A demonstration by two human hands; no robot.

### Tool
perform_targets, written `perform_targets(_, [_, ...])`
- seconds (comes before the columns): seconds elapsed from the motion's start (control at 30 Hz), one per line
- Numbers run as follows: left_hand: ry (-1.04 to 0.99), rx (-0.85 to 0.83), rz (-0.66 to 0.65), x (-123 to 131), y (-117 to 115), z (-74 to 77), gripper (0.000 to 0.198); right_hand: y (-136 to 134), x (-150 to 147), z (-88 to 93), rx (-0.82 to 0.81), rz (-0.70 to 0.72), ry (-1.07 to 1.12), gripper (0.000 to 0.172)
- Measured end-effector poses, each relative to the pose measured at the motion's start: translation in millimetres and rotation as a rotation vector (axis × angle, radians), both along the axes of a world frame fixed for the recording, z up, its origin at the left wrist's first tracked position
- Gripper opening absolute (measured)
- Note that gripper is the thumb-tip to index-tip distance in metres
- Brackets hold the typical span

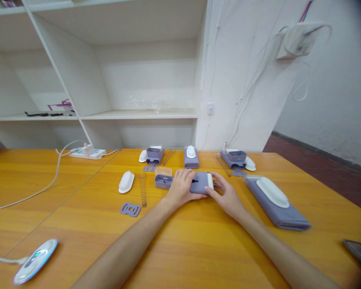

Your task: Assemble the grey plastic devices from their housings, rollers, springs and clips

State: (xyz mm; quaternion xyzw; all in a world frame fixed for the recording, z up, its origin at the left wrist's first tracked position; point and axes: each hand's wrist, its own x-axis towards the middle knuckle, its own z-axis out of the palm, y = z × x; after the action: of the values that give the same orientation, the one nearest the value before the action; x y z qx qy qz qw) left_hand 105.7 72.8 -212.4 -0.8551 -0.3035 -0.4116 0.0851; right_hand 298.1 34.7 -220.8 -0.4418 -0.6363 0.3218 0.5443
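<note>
Both forearms (132, 241) are seen nearest, reaching forward over the desk (183, 257). To the left, a white disc (36, 261) is lit with a blue rim and green marks, too blurred to be read; at the right edge, a dark flat object (359, 253) is partly cut off. Beyond it, a larger grey-violet case (296, 218) topped by a white dome is laid aslant, its long axis running from near right to far left. On the left, a slotted plate (130, 209), a spring (143, 190) and a white cap (126, 182) are spread out. At the middle, a grey-violet body (202, 185) is held lying flat, its long axis set left to right, its white end pointed right. It is clasped from above by the left grip (183, 185), while the white end is pinched by the right grip (225, 194). A black mark is shown on its top. Just left, a small open tray (163, 182) is placed. Farther back, three similar units (191, 163) are lined up.
</note>
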Motion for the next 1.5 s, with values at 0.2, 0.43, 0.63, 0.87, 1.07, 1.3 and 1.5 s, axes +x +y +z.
perform_targets(0.2, [-0.010, 0.182, -0.018, -1.9, 0.4, -1.8, 0.070, -0.5, -9.7, 3.3, -0.076, 0.046, 0.305, 0.047])
perform_targets(0.43, [-0.104, 0.199, 0.010, -3.8, 1.0, -0.8, 0.069, 0.2, -5.7, 0.1, -0.286, -0.024, 0.532, 0.054])
perform_targets(0.63, [-0.043, 0.258, -0.044, -2.7, -0.7, -0.8, 0.065, -4.3, -12.2, 6.4, -0.171, -0.011, 0.317, 0.049])
perform_targets(0.87, [-0.062, 0.268, -0.032, -4.1, 0.0, -2.7, 0.058, -5.6, -15.1, 8.0, -0.199, -0.030, 0.392, 0.052])
perform_targets(1.07, [-0.077, 0.212, 0.028, -4.1, -0.8, -5.5, 0.060, -2.1, -15.0, 0.8, -0.283, -0.176, 0.513, 0.044])
perform_targets(1.3, [-0.049, 0.239, 0.061, -3.0, -6.5, -4.3, 0.067, -16.6, -25.5, 12.1, 0.033, -0.109, 0.158, 0.036])
perform_targets(1.5, [0.004, 0.170, 0.106, -4.3, -8.4, -4.8, 0.077, -18.0, -28.7, 8.7, 0.063, -0.043, 0.146, 0.036])
